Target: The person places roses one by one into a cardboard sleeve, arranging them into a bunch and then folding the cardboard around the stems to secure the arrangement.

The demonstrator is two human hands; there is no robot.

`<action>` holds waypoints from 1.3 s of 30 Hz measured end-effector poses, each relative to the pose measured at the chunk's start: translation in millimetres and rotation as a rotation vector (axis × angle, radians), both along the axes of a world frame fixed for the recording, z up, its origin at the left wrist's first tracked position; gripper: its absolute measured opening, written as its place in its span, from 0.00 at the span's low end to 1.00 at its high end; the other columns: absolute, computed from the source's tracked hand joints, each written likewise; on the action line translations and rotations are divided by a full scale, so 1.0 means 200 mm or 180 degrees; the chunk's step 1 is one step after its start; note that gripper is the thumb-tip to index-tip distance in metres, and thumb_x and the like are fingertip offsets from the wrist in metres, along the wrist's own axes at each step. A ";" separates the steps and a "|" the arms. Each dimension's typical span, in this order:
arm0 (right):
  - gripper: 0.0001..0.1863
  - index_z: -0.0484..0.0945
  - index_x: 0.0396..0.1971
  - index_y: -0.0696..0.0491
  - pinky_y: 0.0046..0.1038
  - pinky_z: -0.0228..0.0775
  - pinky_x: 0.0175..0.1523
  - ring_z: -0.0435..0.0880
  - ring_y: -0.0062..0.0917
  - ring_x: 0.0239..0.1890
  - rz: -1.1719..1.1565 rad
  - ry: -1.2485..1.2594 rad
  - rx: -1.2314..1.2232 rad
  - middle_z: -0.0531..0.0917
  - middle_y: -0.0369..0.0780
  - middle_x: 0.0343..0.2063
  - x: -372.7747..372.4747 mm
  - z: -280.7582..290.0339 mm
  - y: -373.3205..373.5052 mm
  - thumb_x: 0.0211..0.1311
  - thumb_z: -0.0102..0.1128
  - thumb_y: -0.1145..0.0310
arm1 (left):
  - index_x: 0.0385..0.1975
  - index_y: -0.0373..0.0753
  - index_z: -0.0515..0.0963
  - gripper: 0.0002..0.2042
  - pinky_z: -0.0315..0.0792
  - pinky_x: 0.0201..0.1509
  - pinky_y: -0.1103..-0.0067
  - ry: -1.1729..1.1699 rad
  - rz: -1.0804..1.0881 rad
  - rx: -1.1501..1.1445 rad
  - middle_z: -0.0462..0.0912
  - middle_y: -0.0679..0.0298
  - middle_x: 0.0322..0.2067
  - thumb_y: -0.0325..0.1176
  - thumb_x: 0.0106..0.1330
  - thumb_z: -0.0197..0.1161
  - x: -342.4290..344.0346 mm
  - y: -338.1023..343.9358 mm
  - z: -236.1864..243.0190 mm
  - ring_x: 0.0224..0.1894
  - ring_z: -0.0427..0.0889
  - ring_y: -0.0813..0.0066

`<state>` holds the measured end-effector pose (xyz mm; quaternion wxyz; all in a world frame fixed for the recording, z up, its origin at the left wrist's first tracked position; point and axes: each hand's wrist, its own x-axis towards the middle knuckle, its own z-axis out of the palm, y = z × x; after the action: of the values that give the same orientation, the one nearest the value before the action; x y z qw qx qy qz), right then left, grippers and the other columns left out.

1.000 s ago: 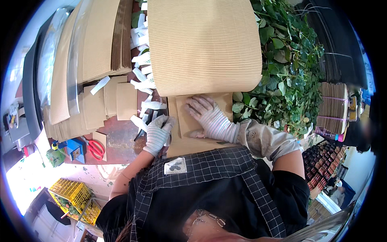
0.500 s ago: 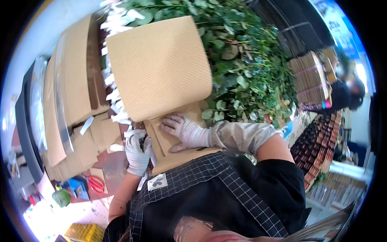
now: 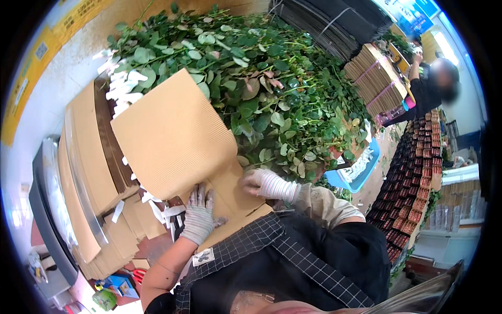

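A tan cardboard sheet (image 3: 227, 191) lies in front of my body, with a ribbed, corrugated part (image 3: 172, 136) raised and curving away at its far end. My left hand (image 3: 200, 217), in a striped, soiled glove, rests flat on the near left part of the sheet, fingers stretched out and apart. At the sheet's right edge is my right hand (image 3: 266, 186), also gloved, its fingers bent over the cardboard; the fingertips' undersides are hidden. White paper strips (image 3: 170, 212) lie by my left hand.
Leafy green stems (image 3: 261, 89) cover the far side of the table. Stacked cardboard (image 3: 94, 157) stands at left, above red scissors (image 3: 139, 275). A blue tub (image 3: 361, 172) sits at right, near rows of dark red packs (image 3: 402, 193). Another person (image 3: 429, 89) is at the far right.
My left hand has moved from the sheet's left edge onto its surface and spread its fingers. My right hand has slid to the right edge. The view has shifted, showing more of the right side.
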<state>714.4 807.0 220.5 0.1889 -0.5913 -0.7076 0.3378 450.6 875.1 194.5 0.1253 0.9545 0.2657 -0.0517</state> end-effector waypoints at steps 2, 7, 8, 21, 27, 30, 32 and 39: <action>0.12 0.79 0.35 0.52 0.34 0.70 0.46 0.78 0.38 0.42 -0.0005 -0.0051 0.0004 0.79 0.43 0.39 -0.01 -0.01 0.00 0.54 0.57 0.62 | 0.60 0.31 0.57 0.49 0.44 0.67 0.58 -0.0052 0.0029 -0.0074 0.48 0.42 0.63 0.62 0.42 0.64 -0.01 0.00 0.01 0.66 0.46 0.45; 0.15 0.79 0.39 0.51 0.34 0.69 0.49 0.77 0.39 0.44 -0.0021 0.0040 -0.0305 0.79 0.44 0.40 0.00 0.11 0.00 0.56 0.55 0.58 | 0.60 0.31 0.57 0.49 0.44 0.67 0.58 -0.0085 -0.0006 0.0007 0.47 0.42 0.63 0.62 0.43 0.63 -0.01 0.01 -0.03 0.66 0.46 0.45; 0.16 0.78 0.41 0.52 0.32 0.69 0.49 0.78 0.36 0.44 0.0067 0.0321 -0.0130 0.80 0.43 0.41 0.03 0.10 0.00 0.59 0.55 0.58 | 0.61 0.31 0.56 0.50 0.44 0.67 0.58 -0.0061 -0.0002 -0.0012 0.47 0.42 0.63 0.62 0.43 0.63 0.00 0.01 -0.03 0.66 0.46 0.45; 0.41 0.65 0.56 0.59 0.38 0.56 0.63 0.66 0.40 0.59 0.1733 0.5340 0.1935 0.66 0.51 0.57 0.41 0.92 0.22 0.60 0.35 0.35 | 0.61 0.32 0.56 0.48 0.44 0.67 0.59 0.0155 -0.0004 0.0034 0.44 0.44 0.65 0.63 0.46 0.60 0.01 0.00 0.00 0.67 0.42 0.46; 0.33 0.54 0.63 0.55 0.32 0.44 0.68 0.55 0.26 0.66 -0.0850 0.4029 0.0603 0.58 0.39 0.64 0.09 0.76 0.62 0.65 0.46 0.52 | 0.61 0.33 0.55 0.47 0.43 0.68 0.60 0.0164 0.0091 0.0123 0.46 0.47 0.64 0.60 0.46 0.63 0.03 0.00 0.02 0.67 0.42 0.49; 0.32 0.57 0.62 0.54 0.22 0.47 0.66 0.57 0.23 0.65 -0.1354 0.4068 0.0247 0.63 0.38 0.61 0.00 0.65 0.84 0.64 0.51 0.53 | 0.61 0.33 0.56 0.47 0.42 0.68 0.60 0.0276 0.0090 0.0117 0.46 0.46 0.65 0.60 0.46 0.63 0.02 0.00 0.00 0.68 0.42 0.48; 0.35 0.54 0.63 0.54 0.25 0.54 0.64 0.63 0.24 0.61 -0.0953 0.4876 0.0344 0.66 0.39 0.58 0.05 0.51 0.87 0.63 0.50 0.49 | 0.61 0.33 0.55 0.48 0.41 0.68 0.59 0.0277 0.0090 0.0120 0.46 0.45 0.65 0.62 0.46 0.62 0.05 0.01 -0.02 0.68 0.41 0.48; 0.38 0.59 0.58 0.58 0.23 0.62 0.26 0.72 0.24 0.23 0.2021 0.4586 0.0242 0.76 0.46 0.35 0.20 0.79 0.46 0.63 0.33 0.38 | 0.62 0.33 0.54 0.49 0.45 0.66 0.56 0.0266 -0.0019 0.0135 0.46 0.44 0.64 0.65 0.46 0.58 0.01 -0.02 0.01 0.67 0.43 0.47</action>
<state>753.8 898.1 378.5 0.5155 0.0105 -0.5569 0.6511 453.4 871.5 195.7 0.0937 0.9547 0.2689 -0.0862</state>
